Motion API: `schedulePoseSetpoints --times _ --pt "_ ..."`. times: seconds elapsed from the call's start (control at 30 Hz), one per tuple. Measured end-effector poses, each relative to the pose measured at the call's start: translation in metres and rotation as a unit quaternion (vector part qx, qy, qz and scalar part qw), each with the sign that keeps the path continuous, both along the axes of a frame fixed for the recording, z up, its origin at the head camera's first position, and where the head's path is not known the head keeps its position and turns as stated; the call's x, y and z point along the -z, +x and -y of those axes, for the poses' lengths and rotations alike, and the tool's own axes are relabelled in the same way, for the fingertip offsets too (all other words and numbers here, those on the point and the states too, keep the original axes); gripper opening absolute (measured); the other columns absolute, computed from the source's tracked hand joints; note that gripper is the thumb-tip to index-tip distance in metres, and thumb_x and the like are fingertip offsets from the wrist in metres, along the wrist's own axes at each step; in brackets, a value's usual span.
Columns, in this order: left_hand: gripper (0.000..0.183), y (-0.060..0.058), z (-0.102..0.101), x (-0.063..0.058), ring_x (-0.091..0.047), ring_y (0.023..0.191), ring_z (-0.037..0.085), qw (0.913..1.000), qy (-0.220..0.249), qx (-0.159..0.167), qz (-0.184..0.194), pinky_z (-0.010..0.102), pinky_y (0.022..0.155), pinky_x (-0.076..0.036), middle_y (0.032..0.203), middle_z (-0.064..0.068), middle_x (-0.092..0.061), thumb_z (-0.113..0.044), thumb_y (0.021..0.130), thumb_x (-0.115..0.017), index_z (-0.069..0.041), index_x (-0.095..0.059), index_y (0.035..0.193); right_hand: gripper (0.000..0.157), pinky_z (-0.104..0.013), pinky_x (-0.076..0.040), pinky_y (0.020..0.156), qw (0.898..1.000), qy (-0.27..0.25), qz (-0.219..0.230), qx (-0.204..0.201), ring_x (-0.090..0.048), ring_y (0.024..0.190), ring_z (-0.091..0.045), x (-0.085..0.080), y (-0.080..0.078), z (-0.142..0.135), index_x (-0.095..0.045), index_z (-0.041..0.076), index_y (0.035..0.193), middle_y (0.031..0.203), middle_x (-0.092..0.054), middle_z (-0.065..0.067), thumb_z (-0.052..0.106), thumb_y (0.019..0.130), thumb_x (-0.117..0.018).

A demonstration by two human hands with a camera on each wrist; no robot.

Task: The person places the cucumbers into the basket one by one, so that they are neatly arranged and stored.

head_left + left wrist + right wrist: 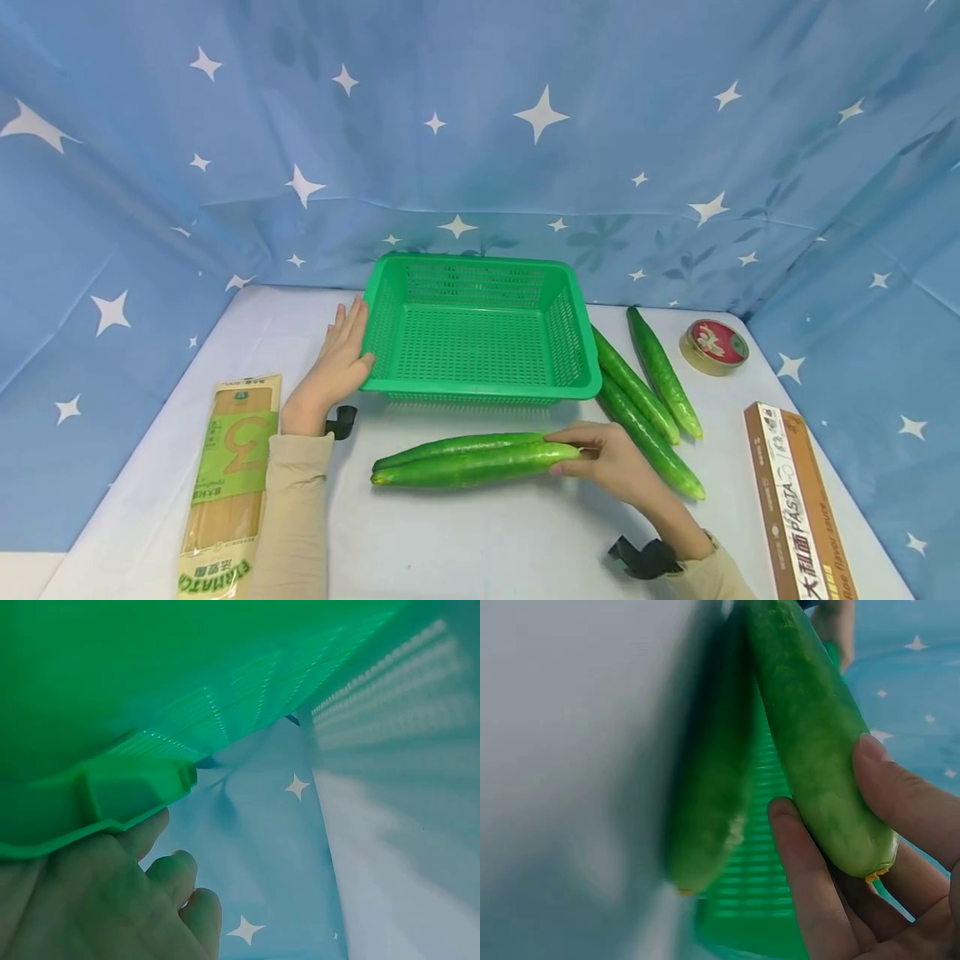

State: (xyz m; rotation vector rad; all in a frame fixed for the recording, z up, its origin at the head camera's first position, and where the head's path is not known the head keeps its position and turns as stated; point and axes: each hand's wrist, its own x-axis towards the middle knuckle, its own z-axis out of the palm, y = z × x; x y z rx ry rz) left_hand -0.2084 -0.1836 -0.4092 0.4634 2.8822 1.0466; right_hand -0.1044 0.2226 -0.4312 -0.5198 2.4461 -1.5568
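Two green cucumbers lie side by side in front of a green plastic basket (472, 389). My right hand (618, 462) pinches the right end of the nearer cucumber (480, 465), thumb on one side and fingers on the other. In the right wrist view that held cucumber (814, 727) slants away from the hand (900, 885), and the second cucumber (712, 787) hangs blurred beside it. Against the basket's left wall rests my left hand (333, 371), its fingers stretched forward. The left wrist view shows those fingers (172, 877) under the basket's rim (97, 829), the thumb hidden.
Three more cucumbers (663, 375) lie right of the basket, with a round tin (714, 347) beyond them. A pasta box (798, 500) stands along the right side, and a spaghetti packet (232, 475) lies left of the left arm. Blue star-patterned curtains (480, 158) enclose the white table.
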Motion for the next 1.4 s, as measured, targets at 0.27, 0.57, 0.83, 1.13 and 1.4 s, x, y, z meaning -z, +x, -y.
schedulePoseSetpoints --times 0.27,0.57,0.83,1.13,1.4 --pt "0.074 0.0 0.001 -0.001 0.023 0.148 0.029 1.0 0.002 0.002 0.006 0.056 0.118 0.008 0.164 0.01 0.015 -0.005 0.097 -0.037 -0.002 0.006 0.158 0.035 -0.033 -0.06 0.077 0.999 -0.038 -0.035 -0.018 -0.066 0.097 -0.012 -0.032 0.001 -0.002 -0.073 -0.001 0.113 0.11 -0.069 -0.013 0.007 0.08 -0.081" --pt "0.074 -0.001 0.001 -0.002 0.022 0.148 0.03 0.9999 0.01 0.006 0.01 0.055 0.118 0.009 0.164 0.014 0.013 -0.004 0.097 -0.037 -0.001 0.006 0.158 0.037 -0.032 -0.06 0.073 0.995 -0.061 -0.083 -0.016 -0.067 0.092 -0.016 -0.072 -0.013 -0.008 -0.071 -0.004 0.117 0.109 -0.067 -0.016 -0.003 0.081 -0.078" --pt "0.074 0.0 0.001 -0.001 0.023 0.147 0.031 0.9998 0.01 0.013 0.011 0.056 0.118 0.009 0.164 0.014 0.015 -0.003 0.098 -0.038 0.0 0.007 0.157 0.037 -0.028 -0.059 0.072 0.995 -0.016 -0.069 0.069 -0.068 0.088 -0.017 -0.116 -0.044 -0.011 -0.072 0.005 0.121 0.115 -0.066 -0.007 0.012 0.085 -0.079" --pt "0.074 0.001 0.001 -0.002 0.023 0.147 0.032 0.9997 0.01 0.011 0.018 0.055 0.118 0.009 0.164 0.018 0.014 -0.004 0.097 -0.037 0.001 0.007 0.157 0.044 -0.037 -0.048 0.098 0.993 0.008 -0.047 0.11 -0.058 0.119 -0.017 -0.147 -0.109 -0.003 -0.07 0.011 0.127 0.125 -0.067 -0.005 0.025 0.086 -0.079" --pt "0.074 0.0 0.001 0.0 0.023 0.147 0.032 0.9997 0.012 0.012 0.016 0.055 0.118 0.01 0.164 0.018 0.014 -0.004 0.097 -0.037 0.001 0.007 0.157 0.045 -0.051 -0.038 0.109 0.994 0.022 0.0 0.104 -0.045 0.134 -0.029 -0.13 -0.172 0.008 -0.067 0.007 0.13 0.141 -0.055 -0.012 0.02 0.088 -0.077"
